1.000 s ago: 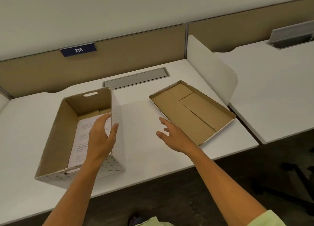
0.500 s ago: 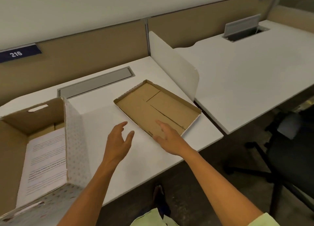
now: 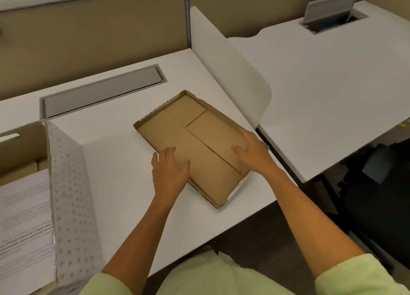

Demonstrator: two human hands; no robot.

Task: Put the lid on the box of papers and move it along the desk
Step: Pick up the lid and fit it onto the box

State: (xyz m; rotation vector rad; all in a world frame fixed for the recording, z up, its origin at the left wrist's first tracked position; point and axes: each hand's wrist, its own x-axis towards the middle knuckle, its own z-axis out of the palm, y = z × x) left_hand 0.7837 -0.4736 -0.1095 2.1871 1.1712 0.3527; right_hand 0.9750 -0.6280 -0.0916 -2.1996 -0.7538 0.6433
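Both hands now rest on the lid (image 3: pixel 200 148), which lies upside down on the white desk (image 3: pixel 115 161) with its brown cardboard inside facing up — a second ago the left hand was over at the box and the right only reached toward the lid. The left hand (image 3: pixel 169 172) has crossed from the box to the lid's near-left edge, its fingers spread across the inner face and the thumb pointing toward the lid's middle; whether it grips the rim or only lies on it cannot be told. The right hand (image 3: pixel 253 152) has gone from the near edge to the lid's right side, where the fingers curl over the far rim, again with no clear sign of a closed grasp. The lid itself sits flat and angled as before, between the box and the white divider panel (image 3: pixel 230 72), near the front edge of the desk. The box (image 3: pixel 68 183) stands open at the left edge of the view, apart from the lid, its dotted white wall facing the hands and the papers (image 3: pixel 24 223) lying inside. The view has swung rightward, so the box is now partly cut off.
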